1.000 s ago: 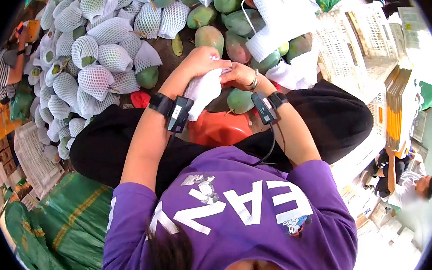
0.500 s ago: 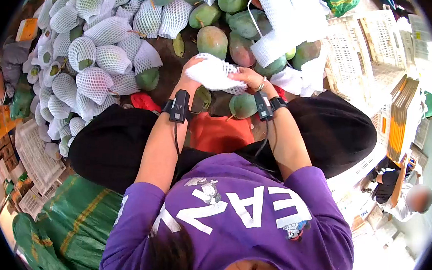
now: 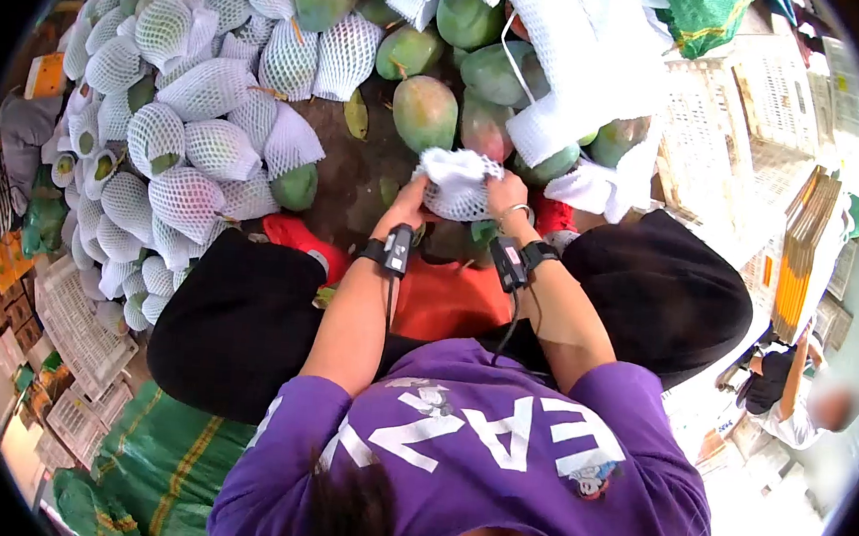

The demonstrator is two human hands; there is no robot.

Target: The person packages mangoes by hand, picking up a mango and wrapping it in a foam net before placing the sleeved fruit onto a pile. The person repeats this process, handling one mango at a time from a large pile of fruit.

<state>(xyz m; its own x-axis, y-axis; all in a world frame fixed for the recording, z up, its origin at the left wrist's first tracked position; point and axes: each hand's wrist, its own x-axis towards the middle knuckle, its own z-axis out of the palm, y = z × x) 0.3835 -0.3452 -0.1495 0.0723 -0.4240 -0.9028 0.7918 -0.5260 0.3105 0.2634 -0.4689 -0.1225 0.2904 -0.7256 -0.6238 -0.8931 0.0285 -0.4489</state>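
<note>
A white foam net sleeve [image 3: 458,185] is held up between both hands, just beyond the knees and above the dark floor [image 3: 357,168]. The left hand [image 3: 410,205] is closed on the sleeve's left edge, its fingers curled into the mesh, and the right hand [image 3: 502,195] is clamped on the right edge, with the fingers gripping the net from above. Whether a fruit already sits inside the sleeve cannot be told. A black wrist device [image 3: 396,250] is worn on the left forearm and another [image 3: 509,264] on the right. A bare green and red mango [image 3: 425,111] lies just beyond the sleeve, with more bare mangoes [image 3: 483,68] farther off. A heap of netted mangoes [image 3: 189,142] is spread across the far left. A stack of empty foam nets [image 3: 589,55] is piled to the far right of the hands, and white plastic crates [image 3: 729,110] are stacked farther right. A red stool [image 3: 442,304] is seen near the body, between the legs, and a green sack [image 3: 157,458] lies at the near left. Another person [image 3: 814,399] is seated well apart at the right.
</note>
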